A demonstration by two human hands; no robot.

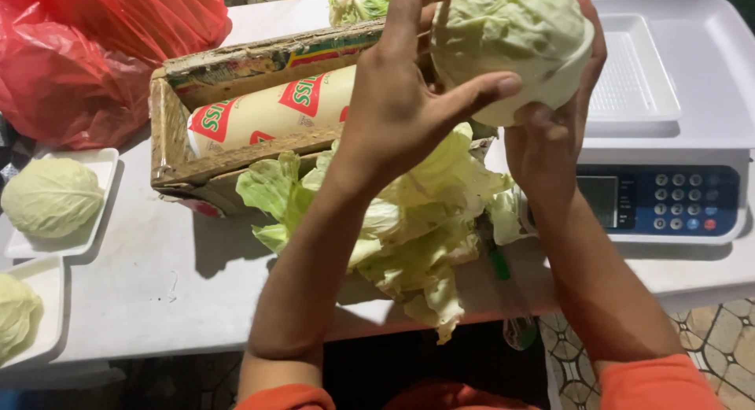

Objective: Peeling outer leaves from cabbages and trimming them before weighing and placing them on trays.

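Both bare forearms rise from orange sleeves at the bottom edge and reach up and away from the body, converging near the top of the view. The left hand [401,103] is turned with its back to the camera, fingers spread wide, thumb stretched out to the right and index finger pointing upward. The right hand [554,123] sits just beside it, wrist bent, palm cupped upward and fingers curled round from below and behind.
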